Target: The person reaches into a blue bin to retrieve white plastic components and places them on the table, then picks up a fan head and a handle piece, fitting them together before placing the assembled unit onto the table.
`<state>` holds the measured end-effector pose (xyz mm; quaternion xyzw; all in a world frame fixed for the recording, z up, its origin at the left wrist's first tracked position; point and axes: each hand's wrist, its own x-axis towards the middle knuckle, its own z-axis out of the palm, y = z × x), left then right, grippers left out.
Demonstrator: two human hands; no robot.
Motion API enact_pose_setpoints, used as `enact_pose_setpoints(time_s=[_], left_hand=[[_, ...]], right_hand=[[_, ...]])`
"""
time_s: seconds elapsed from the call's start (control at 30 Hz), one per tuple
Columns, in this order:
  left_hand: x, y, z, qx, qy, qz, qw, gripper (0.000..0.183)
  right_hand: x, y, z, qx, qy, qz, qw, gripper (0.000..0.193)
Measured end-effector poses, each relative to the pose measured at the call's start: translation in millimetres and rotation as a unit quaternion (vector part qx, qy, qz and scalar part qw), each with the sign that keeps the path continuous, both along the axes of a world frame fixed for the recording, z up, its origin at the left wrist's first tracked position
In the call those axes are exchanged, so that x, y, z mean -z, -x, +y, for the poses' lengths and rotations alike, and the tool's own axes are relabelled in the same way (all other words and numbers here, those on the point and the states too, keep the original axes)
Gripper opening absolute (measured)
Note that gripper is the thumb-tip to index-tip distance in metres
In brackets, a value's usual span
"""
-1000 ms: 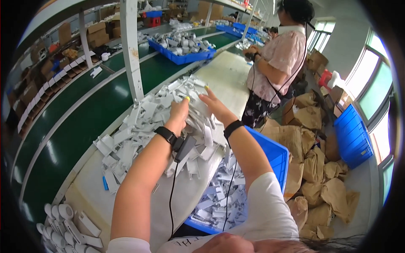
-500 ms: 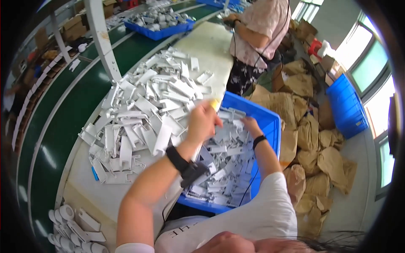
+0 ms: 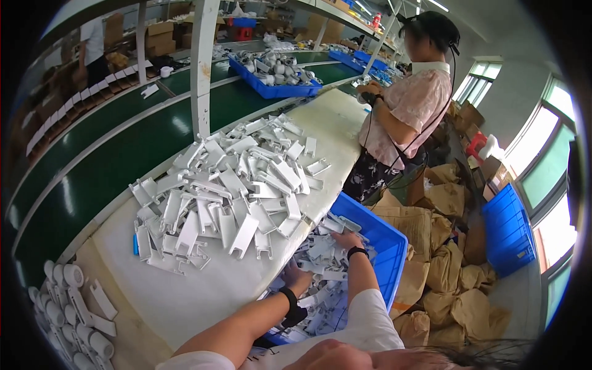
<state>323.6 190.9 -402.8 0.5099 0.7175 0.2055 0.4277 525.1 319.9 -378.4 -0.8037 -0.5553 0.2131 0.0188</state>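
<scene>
Both my hands are down in a blue plastic bin (image 3: 388,246) heaped with white plastic bracket-like pieces (image 3: 320,250). My left hand (image 3: 298,279), with a black band at the wrist, is at the bin's table side; its thumb and fingers are apart, the fingertips partly hidden among the pieces. Farther into the bin, my right hand (image 3: 347,239) touches the heap, and its fingertips are lost among the pieces, so its grip does not show. On the table (image 3: 166,296) beside the bin lies a large pile of white channel-shaped plastic parts (image 3: 228,191).
White round-headed parts (image 3: 68,302) lie at the table's near left corner. Behind the table runs a green conveyor (image 3: 117,142) carrying a blue tray (image 3: 277,91) of grey-white parts. A co-worker (image 3: 413,105) stands at the far end. Brown paper sacks (image 3: 450,265) and a blue crate (image 3: 509,231) line the right.
My left hand has come down from above the table edge into the bin. My right hand stays in the bin. The view has tilted up, showing more of the co-worker and far room.
</scene>
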Motion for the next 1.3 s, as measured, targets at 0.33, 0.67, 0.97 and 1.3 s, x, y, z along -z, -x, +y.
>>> enact_pose_setpoints(time_s=[0.33, 0.67, 0.97, 1.3], left_hand=[[-4, 27, -6, 0.016, -0.050, -0.182, 0.982, 0.074], [19, 29, 5, 0.023, 0.049, -0.368, 0.928, 0.100], [-12, 27, -10, -0.069, 0.198, -0.502, 0.839, 0.101], [-34, -6, -17, 0.065, 0.221, -0.524, 0.820, 0.111]], right_hand=[[10, -21, -7, -0.068, 0.161, 0.083, 0.981, 0.089], [-27, 24, -69, 0.118, 0.301, 0.263, 0.909, 0.080], [-4, 38, -138, 0.183, 0.147, 0.445, 0.864, 0.071], [-31, 18, -181, 0.172, -0.060, 0.658, 0.731, 0.062]])
